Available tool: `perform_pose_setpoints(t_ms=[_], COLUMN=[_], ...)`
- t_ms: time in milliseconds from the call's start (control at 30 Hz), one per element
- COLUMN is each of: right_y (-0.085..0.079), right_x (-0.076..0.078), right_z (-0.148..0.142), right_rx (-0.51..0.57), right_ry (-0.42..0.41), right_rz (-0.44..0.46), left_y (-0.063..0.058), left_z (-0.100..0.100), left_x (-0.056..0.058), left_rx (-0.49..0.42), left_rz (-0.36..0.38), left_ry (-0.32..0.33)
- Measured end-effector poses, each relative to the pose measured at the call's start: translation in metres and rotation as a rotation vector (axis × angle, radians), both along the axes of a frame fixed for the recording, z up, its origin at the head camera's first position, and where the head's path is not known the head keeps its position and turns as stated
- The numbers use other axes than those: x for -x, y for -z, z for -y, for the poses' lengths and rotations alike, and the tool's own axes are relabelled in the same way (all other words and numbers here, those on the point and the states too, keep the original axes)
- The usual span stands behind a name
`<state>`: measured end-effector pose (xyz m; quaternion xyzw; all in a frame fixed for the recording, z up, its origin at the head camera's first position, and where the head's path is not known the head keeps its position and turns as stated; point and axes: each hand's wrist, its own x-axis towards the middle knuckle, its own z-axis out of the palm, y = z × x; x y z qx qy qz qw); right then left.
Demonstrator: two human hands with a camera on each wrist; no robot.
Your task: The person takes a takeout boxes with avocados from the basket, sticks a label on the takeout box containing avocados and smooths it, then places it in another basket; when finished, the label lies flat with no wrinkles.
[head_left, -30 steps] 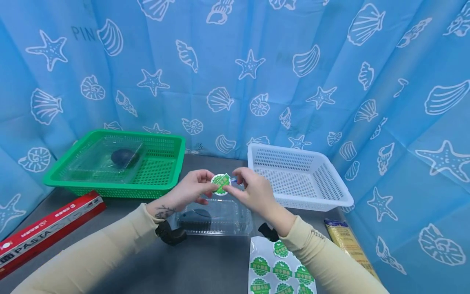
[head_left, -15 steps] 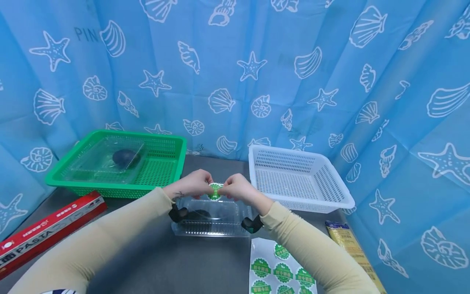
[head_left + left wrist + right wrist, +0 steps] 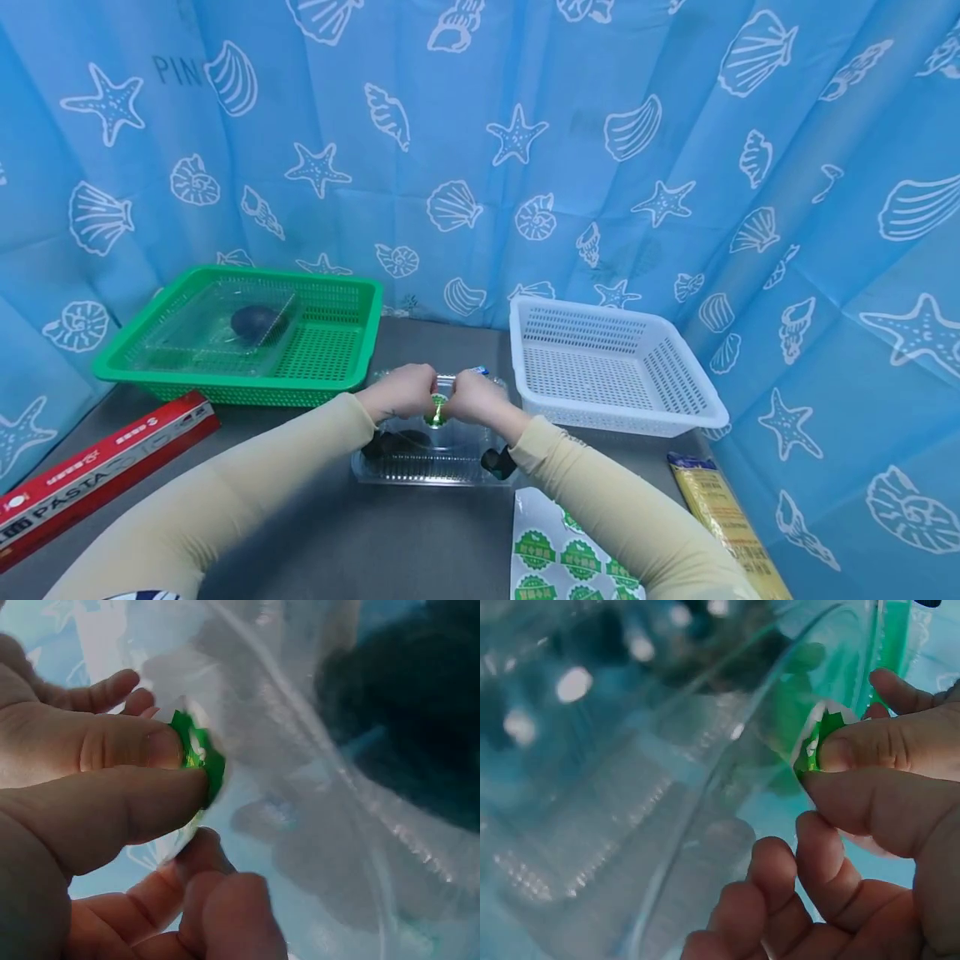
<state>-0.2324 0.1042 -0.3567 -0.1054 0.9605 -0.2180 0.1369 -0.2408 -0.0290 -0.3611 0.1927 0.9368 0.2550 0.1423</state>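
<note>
A round green-and-white sticker [image 3: 437, 410] is pinched between my two hands, low over the lid of a clear plastic clamshell box [image 3: 435, 477]. My left hand [image 3: 403, 392] grips its left side with thumb and fingers. On the other side my right hand [image 3: 480, 397] pinches it too. The left wrist view shows the sticker [image 3: 213, 761] bent a little between the thumbs, its back edge white. Inside the box a dark rounded thing [image 3: 412, 720] shows blurred through the plastic. In the right wrist view the sticker [image 3: 821, 739] is close to the lid's surface.
A green basket [image 3: 337, 385] at the left holds another clear box with a dark round thing. A white basket [image 3: 622, 417] stands at the right. A sticker sheet [image 3: 525, 508], a red pasta box [image 3: 112, 475] and a yellow packet [image 3: 723, 517] lie nearer.
Both hands have come together and gone down with the sticker, from above the clear box to right at its lid. The box and baskets stay in place.
</note>
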Motion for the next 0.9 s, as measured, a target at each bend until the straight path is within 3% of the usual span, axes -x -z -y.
perform_pose_setpoints(t_ms=[167,300,367,467,533,600,700,900], right_y=[0.001,-0.001,-0.003,-0.004,-0.003,-0.001,0.000,0.004], right_x=[-0.003,-0.007,-0.010,-0.016,-0.020,-0.024,-0.027,-0.029], right_z=[0.002,0.001,-0.001,-0.009,-0.015,-0.021,-0.029,-0.044], right_rx=[-0.093,-0.285,-0.362,-0.420,-0.461,-0.496,-0.533,-0.487], right_ry=[-0.044,-0.130,-0.238,-0.462,-0.591,-0.666,-0.699,-0.694], right_rz=[-0.078,-0.217,-0.299,-0.398,-0.424,-0.423,-0.409,-0.414], left_y=[0.000,-0.002,-0.004,-0.005,-0.004,-0.002,0.001,0.010], left_z=[-0.003,-0.001,0.002,0.010,0.017,0.023,0.032,0.044], left_x=[-0.006,-0.008,-0.008,-0.011,-0.016,-0.022,-0.030,-0.038], left_rx=[0.053,0.115,0.146,0.183,0.210,0.250,0.311,0.338], left_rz=[-0.118,-0.204,-0.250,-0.311,-0.322,-0.330,-0.354,-0.382], left_ry=[0.030,0.057,0.103,0.229,0.324,0.397,0.437,0.409])
